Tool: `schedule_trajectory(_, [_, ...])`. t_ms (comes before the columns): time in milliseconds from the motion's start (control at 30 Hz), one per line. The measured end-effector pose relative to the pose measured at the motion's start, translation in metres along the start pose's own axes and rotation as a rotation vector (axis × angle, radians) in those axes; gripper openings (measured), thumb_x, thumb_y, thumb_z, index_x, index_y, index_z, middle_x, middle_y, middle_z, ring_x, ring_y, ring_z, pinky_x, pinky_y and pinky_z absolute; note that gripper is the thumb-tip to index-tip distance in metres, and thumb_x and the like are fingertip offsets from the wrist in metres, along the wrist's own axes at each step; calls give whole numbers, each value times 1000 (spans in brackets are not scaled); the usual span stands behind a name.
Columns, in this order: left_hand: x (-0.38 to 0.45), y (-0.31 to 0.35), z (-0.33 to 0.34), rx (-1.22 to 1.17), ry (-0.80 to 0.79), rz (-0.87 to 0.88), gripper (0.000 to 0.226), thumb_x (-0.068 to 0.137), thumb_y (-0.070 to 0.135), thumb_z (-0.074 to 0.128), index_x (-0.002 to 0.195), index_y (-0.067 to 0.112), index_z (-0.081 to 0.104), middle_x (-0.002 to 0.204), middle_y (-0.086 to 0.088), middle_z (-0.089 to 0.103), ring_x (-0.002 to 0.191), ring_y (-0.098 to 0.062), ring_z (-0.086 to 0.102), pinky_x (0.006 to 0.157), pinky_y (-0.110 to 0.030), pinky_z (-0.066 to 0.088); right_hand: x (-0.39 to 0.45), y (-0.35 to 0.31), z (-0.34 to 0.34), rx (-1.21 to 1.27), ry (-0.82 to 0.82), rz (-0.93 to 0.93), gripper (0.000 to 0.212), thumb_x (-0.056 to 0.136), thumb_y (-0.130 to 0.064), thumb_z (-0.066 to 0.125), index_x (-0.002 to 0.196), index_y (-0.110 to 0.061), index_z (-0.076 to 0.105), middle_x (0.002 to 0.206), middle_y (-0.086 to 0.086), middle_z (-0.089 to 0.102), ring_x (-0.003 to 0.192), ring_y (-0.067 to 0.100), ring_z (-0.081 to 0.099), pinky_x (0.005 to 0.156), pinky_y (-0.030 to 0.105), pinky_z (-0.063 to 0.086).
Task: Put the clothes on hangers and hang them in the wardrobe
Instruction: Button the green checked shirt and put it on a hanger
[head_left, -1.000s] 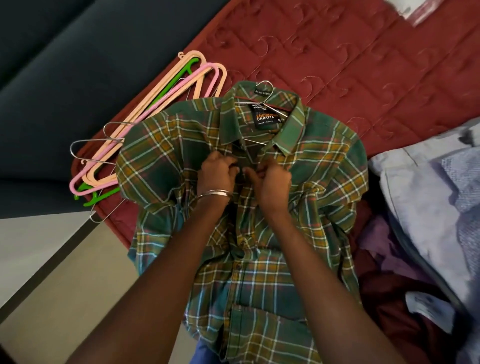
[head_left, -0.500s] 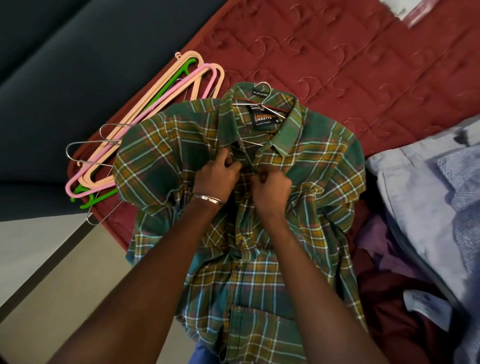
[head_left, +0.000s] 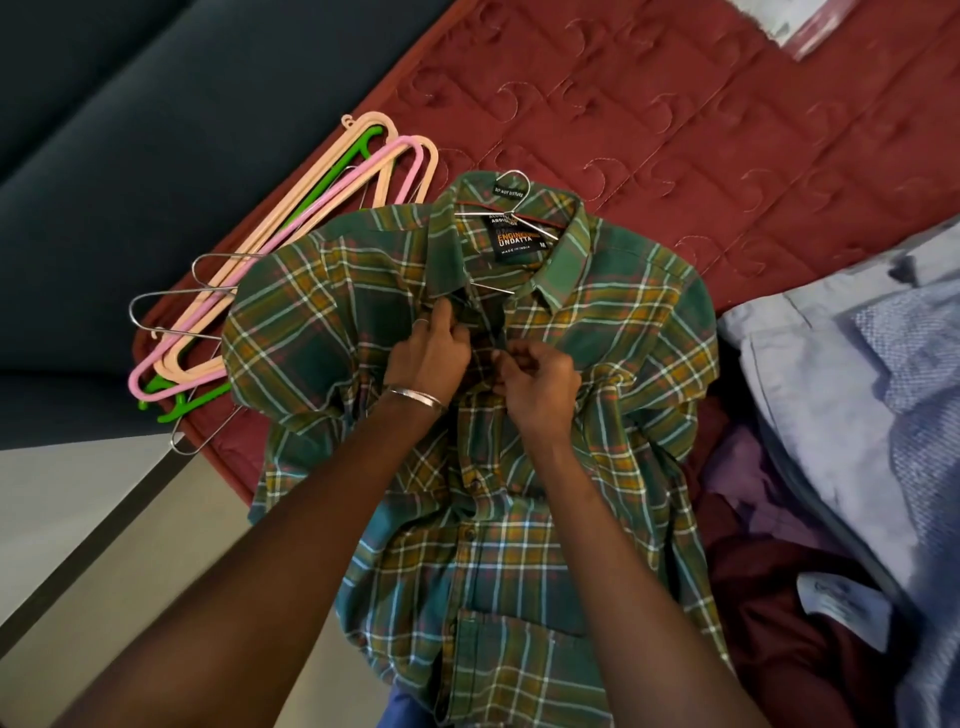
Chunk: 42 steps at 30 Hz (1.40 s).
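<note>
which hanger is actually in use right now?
The wire hanger inside the plaid shirt, its hook poking out at the collar. The pink, peach, green and other wire hangers lie bare in a pile beside it.

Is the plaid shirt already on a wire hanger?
Yes, a wire hanger's hook pokes out above the plaid shirt collar, its wires running inside the neck.
</note>
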<state>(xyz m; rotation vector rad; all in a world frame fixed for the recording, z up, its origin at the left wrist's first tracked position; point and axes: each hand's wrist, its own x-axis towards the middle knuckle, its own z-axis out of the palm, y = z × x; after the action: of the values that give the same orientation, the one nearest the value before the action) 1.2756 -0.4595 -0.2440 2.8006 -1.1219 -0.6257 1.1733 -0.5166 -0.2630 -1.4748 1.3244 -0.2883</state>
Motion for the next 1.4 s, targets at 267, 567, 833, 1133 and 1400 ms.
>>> schedule_trajectory(267, [5,8,-2,-557,0,-172,18,84,18,69,88,1,73,103,-21,61,104,-28,53,90,-27,37,-1,5,-6,93,-31,-33,12,84,-17,72,91,-7,72,74,8,71,67,21,66,65,49,56])
schedule_trajectory(567, [19,10,-7,-560,-5,-102,21,83,19,67,74,0,72,73,-15,68,82,-29,62,81,-41,50,5,-3,-5,-40,-9,-252,22,86,-18,64,101,-6,74,88,11,72,76,26,68,72,45,56])
schedule_trajectory(833, [15,12,-16,-621,-27,-194,28,89,21,64,87,-6,71,85,-21,70,84,-32,66,81,-41,51,18,-14,-11,347,-227,17,9,89,1,63,93,8,67,75,19,67,65,29,66,68,43,60])
schedule_trajectory(1133, [17,21,-13,-752,1,-381,29,88,22,64,82,-5,71,87,-22,70,88,-35,65,85,-45,51,21,-13,-8,284,-214,-53,12,86,0,67,80,-11,68,75,15,68,71,29,66,67,45,59])
schedule_trajectory(1400, [15,18,-5,-186,75,-186,26,94,32,52,112,13,58,124,-14,48,120,-35,38,93,-46,38,30,-16,-2,142,-274,86,27,94,-6,50,71,-20,54,65,0,52,64,15,46,60,31,37])
